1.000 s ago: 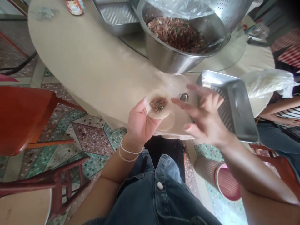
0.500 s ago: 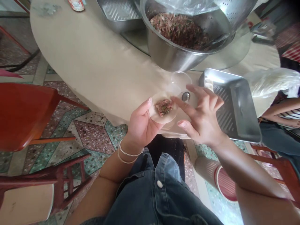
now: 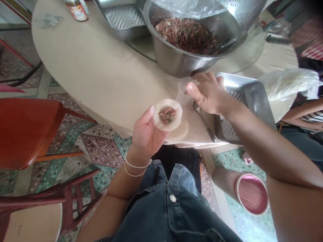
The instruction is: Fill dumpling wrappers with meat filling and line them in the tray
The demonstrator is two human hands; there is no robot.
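Shiny steel bowl (image 3: 176, 60), ribbed metal tray (image 3: 252, 97), clear plastic cup (image 3: 183, 89), matt dough wrapper (image 3: 167, 115)

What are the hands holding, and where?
Left hand cradles the dumpling wrapper from underneath, thumb on its edge. Right hand is at the rim of the clear cup; a grip cannot be told.

A dining room turned kitchen, home or small eatery: round beige-covered worktop (image 3: 101, 74) with glass turntable (image 3: 248, 53), large steel bowl of minced filling (image 3: 176, 62), ribbed steel tray (image 3: 126, 20), red wooden chair (image 3: 25, 131), patterned terrazzo floor (image 3: 101, 151).
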